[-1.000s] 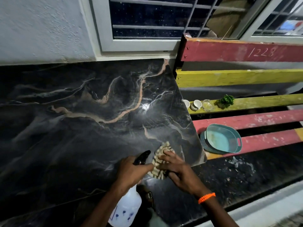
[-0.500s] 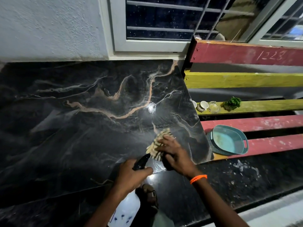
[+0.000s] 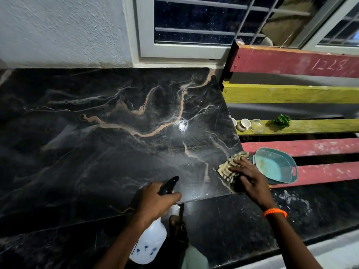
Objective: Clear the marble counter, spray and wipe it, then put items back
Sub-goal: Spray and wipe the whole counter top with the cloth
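The black marble counter (image 3: 108, 136) with orange veins fills the left and middle, bare and glossy with a wet glare. My right hand (image 3: 250, 177) presses a beige striped cloth (image 3: 228, 167) flat on the counter's right front corner. My left hand (image 3: 155, 200) grips a white spray bottle (image 3: 149, 243) by its black trigger head (image 3: 169, 184), held near the counter's front edge. Beside the counter, on the bench slats, stand small cups (image 3: 243, 124), a glass dish (image 3: 256, 126), a green sprig (image 3: 281, 121) and a teal basin (image 3: 275, 166).
A bench of red and yellow slats (image 3: 310, 94) runs along the counter's right side. A barred window (image 3: 204, 22) and a white wall (image 3: 62, 30) stand behind. A dark tiled ledge (image 3: 242, 230) lies below the counter's front edge.
My right hand slid the cloth to the right, from near the bottle to the counter's right edge. The left hand kept hold of the spray bottle.
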